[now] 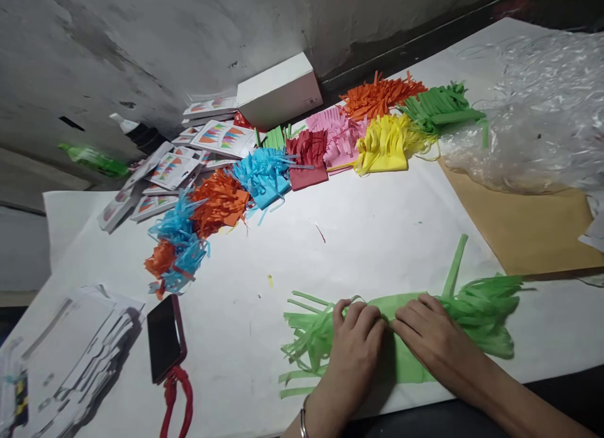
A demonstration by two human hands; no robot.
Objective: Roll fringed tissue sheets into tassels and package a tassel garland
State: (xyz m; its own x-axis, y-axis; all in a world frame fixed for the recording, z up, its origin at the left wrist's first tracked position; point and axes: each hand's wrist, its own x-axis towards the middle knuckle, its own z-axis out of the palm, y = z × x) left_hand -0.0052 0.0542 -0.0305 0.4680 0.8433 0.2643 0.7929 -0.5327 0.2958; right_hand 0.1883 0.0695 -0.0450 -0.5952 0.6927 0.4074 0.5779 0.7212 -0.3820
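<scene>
Thing in hand: a light green sheet of thin paper cut into long fringe strips [415, 312], lying flat near the front edge of the white paper-covered table [368, 236].
Left hand [353, 343]: palm down on the left part of the green sheet, fingers curled and pinching the uncut band at its top edge.
Right hand [431, 337]: flat on the sheet just beside the left, fingers stretched and pressing, gripping nothing.
How it likely handles: very light, limp and easily torn; the strips flop, tangle and would rip if pulled singly.
Where to take hold: probably the solid middle band between the two fringes, not the loose ends.
One strip: a single green strip [455, 265] sticks up and away from the right fringe.
Nearby: a dark phone with a red cord [163, 343] lies well to the left; a row of cut fringe bundles in blue, orange, red, pink, yellow and green [306, 155] curves across the far side; crumpled clear plastic wrap [533, 111] sits at far right.
</scene>
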